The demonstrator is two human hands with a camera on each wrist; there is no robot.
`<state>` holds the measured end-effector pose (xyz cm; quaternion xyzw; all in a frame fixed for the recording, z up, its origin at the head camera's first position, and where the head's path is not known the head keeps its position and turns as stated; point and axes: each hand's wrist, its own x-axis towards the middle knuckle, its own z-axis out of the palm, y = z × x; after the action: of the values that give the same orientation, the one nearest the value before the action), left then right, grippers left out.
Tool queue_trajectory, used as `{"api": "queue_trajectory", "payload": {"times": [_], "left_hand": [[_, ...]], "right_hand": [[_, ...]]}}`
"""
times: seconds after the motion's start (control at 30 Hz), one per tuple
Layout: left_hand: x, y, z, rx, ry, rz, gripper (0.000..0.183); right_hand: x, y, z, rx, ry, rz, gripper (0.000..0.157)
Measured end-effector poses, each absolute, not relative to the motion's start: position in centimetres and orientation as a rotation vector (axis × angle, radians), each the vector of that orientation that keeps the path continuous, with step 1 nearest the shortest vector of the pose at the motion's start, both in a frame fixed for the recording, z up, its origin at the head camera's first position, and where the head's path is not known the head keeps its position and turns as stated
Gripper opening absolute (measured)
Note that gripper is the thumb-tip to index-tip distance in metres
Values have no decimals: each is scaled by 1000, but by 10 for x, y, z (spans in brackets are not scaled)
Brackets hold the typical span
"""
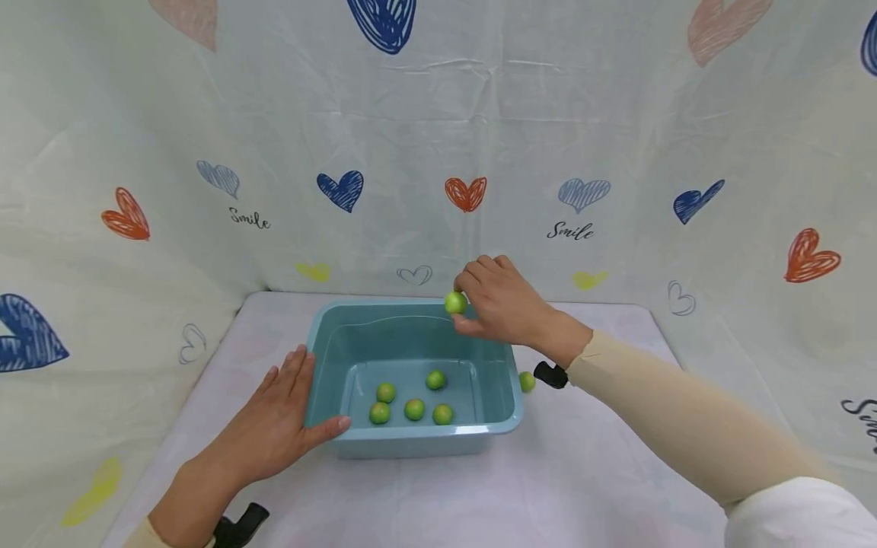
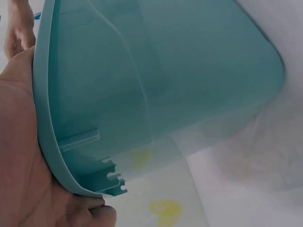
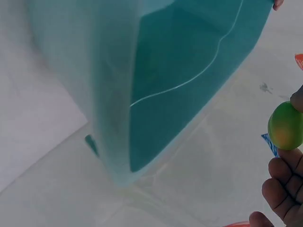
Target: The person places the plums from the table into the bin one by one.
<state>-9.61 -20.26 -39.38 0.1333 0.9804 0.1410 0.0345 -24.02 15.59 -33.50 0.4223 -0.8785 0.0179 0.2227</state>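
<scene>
A small round green fruit [image 1: 455, 303], with a yellowish-orange patch showing in the right wrist view, is pinched between thumb and fingers of my right hand [image 1: 503, 301]. That hand is above the back right corner of a blue-green plastic basin [image 1: 425, 430]. Along the basin's left rim rests my left hand [image 1: 274, 422], its fingers extended and its thumb on the front rim. Several similar green fruits [image 1: 414, 409] lie on the basin floor. Another green fruit [image 1: 527, 381] is outside, just right of the basin.
The basin stands on a table with a pale cloth [image 1: 589, 457]. Behind and at both sides hangs a white curtain [image 1: 527, 129] printed with hearts and the word "Smile". Black wrist straps [image 1: 551, 374] show on both arms.
</scene>
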Motion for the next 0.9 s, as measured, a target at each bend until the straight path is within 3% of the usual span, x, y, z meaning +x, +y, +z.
{"api": "queue_trajectory", "payload": {"times": [0.37,0.9], "left_hand": [[-96,-204,-395,413,3018,445,123],[-96,-205,-395,404,3011,450,123]], "right_hand": [[-240,107,-353,1277,-2338,56,33],[-235,83,-385,1437,-2417,56,33]]}}
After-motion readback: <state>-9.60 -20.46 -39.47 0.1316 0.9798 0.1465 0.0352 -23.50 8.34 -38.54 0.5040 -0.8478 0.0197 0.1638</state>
